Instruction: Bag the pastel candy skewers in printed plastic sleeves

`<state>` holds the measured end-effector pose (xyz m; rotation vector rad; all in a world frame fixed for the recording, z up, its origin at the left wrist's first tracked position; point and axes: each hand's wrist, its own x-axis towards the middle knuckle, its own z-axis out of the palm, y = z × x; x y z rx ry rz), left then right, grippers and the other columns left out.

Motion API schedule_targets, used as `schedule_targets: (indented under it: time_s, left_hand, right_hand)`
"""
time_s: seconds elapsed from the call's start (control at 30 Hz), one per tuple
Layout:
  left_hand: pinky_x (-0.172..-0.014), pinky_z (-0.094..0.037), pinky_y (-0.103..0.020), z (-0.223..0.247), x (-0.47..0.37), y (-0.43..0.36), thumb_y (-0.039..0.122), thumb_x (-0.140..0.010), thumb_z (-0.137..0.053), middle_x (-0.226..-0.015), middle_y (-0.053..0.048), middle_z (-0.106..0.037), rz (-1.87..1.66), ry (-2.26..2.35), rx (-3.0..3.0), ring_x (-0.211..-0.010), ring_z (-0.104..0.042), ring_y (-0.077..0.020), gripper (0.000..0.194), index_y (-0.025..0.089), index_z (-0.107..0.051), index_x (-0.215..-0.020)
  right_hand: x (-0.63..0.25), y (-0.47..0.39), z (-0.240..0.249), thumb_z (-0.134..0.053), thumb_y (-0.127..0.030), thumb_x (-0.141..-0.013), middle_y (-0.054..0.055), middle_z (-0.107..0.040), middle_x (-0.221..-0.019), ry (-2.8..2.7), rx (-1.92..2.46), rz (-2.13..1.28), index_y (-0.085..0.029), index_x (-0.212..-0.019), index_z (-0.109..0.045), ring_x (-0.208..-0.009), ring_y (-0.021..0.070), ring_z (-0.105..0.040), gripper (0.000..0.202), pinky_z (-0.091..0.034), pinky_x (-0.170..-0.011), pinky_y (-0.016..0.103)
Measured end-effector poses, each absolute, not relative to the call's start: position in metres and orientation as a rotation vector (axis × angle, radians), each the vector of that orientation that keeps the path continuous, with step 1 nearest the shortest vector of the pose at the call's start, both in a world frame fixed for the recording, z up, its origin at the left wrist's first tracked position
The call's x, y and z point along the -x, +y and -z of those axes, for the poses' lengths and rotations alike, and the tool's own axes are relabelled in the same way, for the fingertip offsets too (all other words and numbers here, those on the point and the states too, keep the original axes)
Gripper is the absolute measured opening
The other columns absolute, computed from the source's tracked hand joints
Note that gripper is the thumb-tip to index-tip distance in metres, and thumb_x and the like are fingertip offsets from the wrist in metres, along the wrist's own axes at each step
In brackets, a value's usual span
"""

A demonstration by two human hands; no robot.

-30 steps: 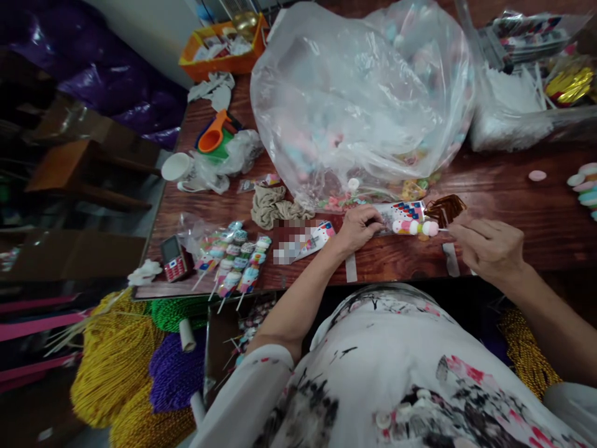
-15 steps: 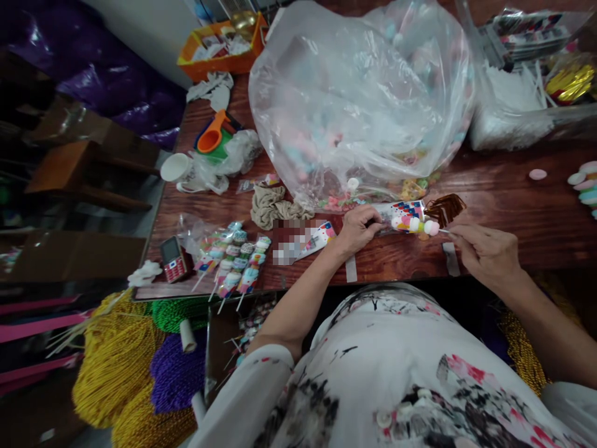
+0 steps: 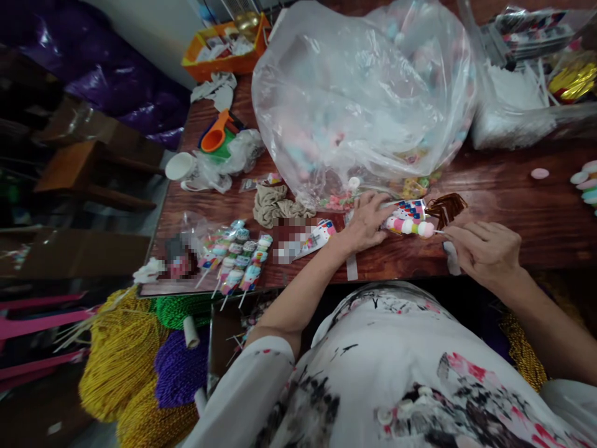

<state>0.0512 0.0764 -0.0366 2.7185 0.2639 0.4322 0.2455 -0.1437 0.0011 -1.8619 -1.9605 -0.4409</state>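
Observation:
A marshmallow skewer (image 3: 409, 226) in pink, white and yellow-green lies at the table's front, its white stick pointing right. My right hand (image 3: 487, 252) pinches the stick's end. My left hand (image 3: 366, 221) covers the left end of a clear printed bag (image 3: 408, 208), thumb and fingers to either side of it, holding it against the table. The skewer's far end is at the bag; how deep it sits inside I cannot tell. Brown twist ties (image 3: 445, 210) fan out just right of the bag. More printed bags (image 3: 319, 236) lie left of my left hand.
A big clear sack (image 3: 354, 93) of marshmallows stands behind my hands. Several bagged skewers (image 3: 242, 261) lie front left, near a beige cloth (image 3: 270, 205) and a white cup (image 3: 180, 166). White sticks (image 3: 508, 93) fill a bag at back right. A loose pink marshmallow (image 3: 540, 173) lies right.
The skewer has moved slightly left, further along the bag. My left hand has gone from pinching the bag's left end to spreading across it. My right hand still pinches the stick.

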Motion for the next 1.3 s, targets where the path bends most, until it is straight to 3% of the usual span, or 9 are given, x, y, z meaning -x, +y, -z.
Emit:
schedule_targets:
  time_s: [0.13, 0.23, 0.37, 0.5, 0.67, 0.87, 1.1, 1.17, 1.3]
  left_hand:
    - [-0.097, -0.037, -0.048, 0.028, -0.057, 0.08, 0.018, -0.072, -0.061, -0.118, -0.014, -0.064, -0.336, 0.189, -2.808, -0.112, -0.053, -0.0314, 0.04, 0.018, -0.063, -0.111]
    - [-0.079, -0.042, -0.037, 0.026, -0.058, 0.078, 0.018, -0.075, -0.057, -0.097, -0.011, -0.068, -0.306, 0.203, -2.796, -0.091, -0.061, -0.025, 0.029, 0.016, -0.062, -0.104]
    - [-0.065, -0.04, -0.03, 0.027, -0.055, 0.069, 0.016, -0.074, -0.057, -0.088, -0.008, -0.069, -0.39, 0.348, -2.772, -0.08, -0.064, -0.0211, 0.024, 0.016, -0.061, -0.098]
    - [-0.064, -0.039, -0.03, 0.025, -0.052, 0.064, 0.011, -0.07, -0.054, -0.084, -0.008, -0.068, -0.41, 0.367, -2.904, -0.078, -0.063, -0.0217, 0.025, 0.016, -0.06, -0.093]
    - [-0.061, -0.037, -0.031, 0.018, -0.05, 0.063, 0.023, -0.079, -0.053, -0.08, -0.008, -0.065, -0.491, 0.388, -3.079, -0.074, -0.059, -0.0217, 0.017, 0.016, -0.059, -0.094]
    - [-0.063, -0.036, -0.031, 0.011, -0.052, 0.057, 0.024, -0.079, -0.055, -0.077, -0.008, -0.063, -0.475, 0.336, -3.108, -0.075, -0.059, -0.0214, 0.015, 0.016, -0.06, -0.091]
    - [-0.062, -0.035, -0.029, 0.001, -0.055, 0.046, 0.017, -0.074, -0.056, -0.08, -0.007, -0.067, -0.265, 0.491, -2.902, -0.073, -0.06, -0.02, 0.018, 0.016, -0.063, -0.091]
    - [-0.06, -0.033, -0.027, -0.002, -0.055, 0.046, 0.024, -0.074, -0.062, -0.077, -0.004, -0.067, -0.162, 0.514, -2.724, -0.069, -0.058, -0.0176, 0.013, 0.017, -0.064, -0.085]
    - [-0.059, -0.033, -0.024, -0.007, -0.056, 0.05, 0.044, -0.072, -0.071, -0.069, 0.0, -0.064, 0.018, 0.413, -2.489, -0.064, -0.056, -0.014, 0.028, 0.017, -0.065, -0.079]
  right_hand:
    - [-0.243, -0.144, 0.002, -0.057, -0.013, -0.08, 0.003, -0.073, -0.082, -1.906, 1.782, 0.48, -0.023, -0.102, -0.07, -0.072, 0.0166, -0.061, 0.027, -0.039, -0.064, 0.032]
    - [-0.24, -0.144, 0.001, -0.056, -0.013, -0.08, 0.002, -0.072, -0.079, -1.915, 1.756, 0.538, -0.025, -0.103, -0.071, -0.068, 0.0151, -0.058, 0.03, -0.036, -0.063, 0.032]
    - [-0.234, -0.142, -0.002, -0.056, -0.014, -0.081, 0.001, -0.07, -0.071, -1.967, 1.774, 0.591, -0.024, -0.099, -0.071, -0.063, 0.0146, -0.057, 0.025, -0.035, -0.061, 0.032]
    - [-0.229, -0.14, -0.007, -0.054, -0.016, -0.088, 0.003, -0.074, -0.08, -1.891, 1.827, 0.298, -0.02, -0.094, -0.07, -0.067, 0.0159, -0.064, 0.018, -0.044, -0.066, 0.031]
    - [-0.227, -0.146, -0.01, -0.054, -0.021, -0.093, 0.003, -0.076, -0.087, -1.77, 1.804, 0.014, -0.02, -0.094, -0.069, -0.071, 0.0166, -0.069, 0.015, -0.05, -0.068, 0.029]
    - [-0.223, -0.148, -0.017, -0.054, -0.014, -0.089, 0.005, -0.074, -0.08, -1.865, 1.801, 0.159, -0.017, -0.092, -0.068, -0.068, 0.0174, -0.066, 0.014, -0.045, -0.066, 0.03]
    - [-0.219, -0.142, -0.024, -0.055, -0.01, -0.079, 0.004, -0.067, -0.068, -2.026, 1.762, 0.551, -0.015, -0.088, -0.068, -0.061, 0.0161, -0.054, 0.015, -0.034, -0.062, 0.033]
    - [-0.222, -0.141, -0.025, -0.057, -0.01, -0.079, 0.003, -0.064, -0.065, -2.073, 1.688, 0.655, -0.015, -0.089, -0.068, -0.061, 0.0157, -0.052, 0.016, -0.032, -0.062, 0.033]
    - [-0.231, -0.139, -0.03, -0.061, -0.01, -0.08, 0.001, -0.063, -0.063, -2.197, 1.539, 0.727, -0.015, -0.093, -0.068, -0.063, 0.0149, -0.05, 0.016, -0.031, -0.062, 0.033]
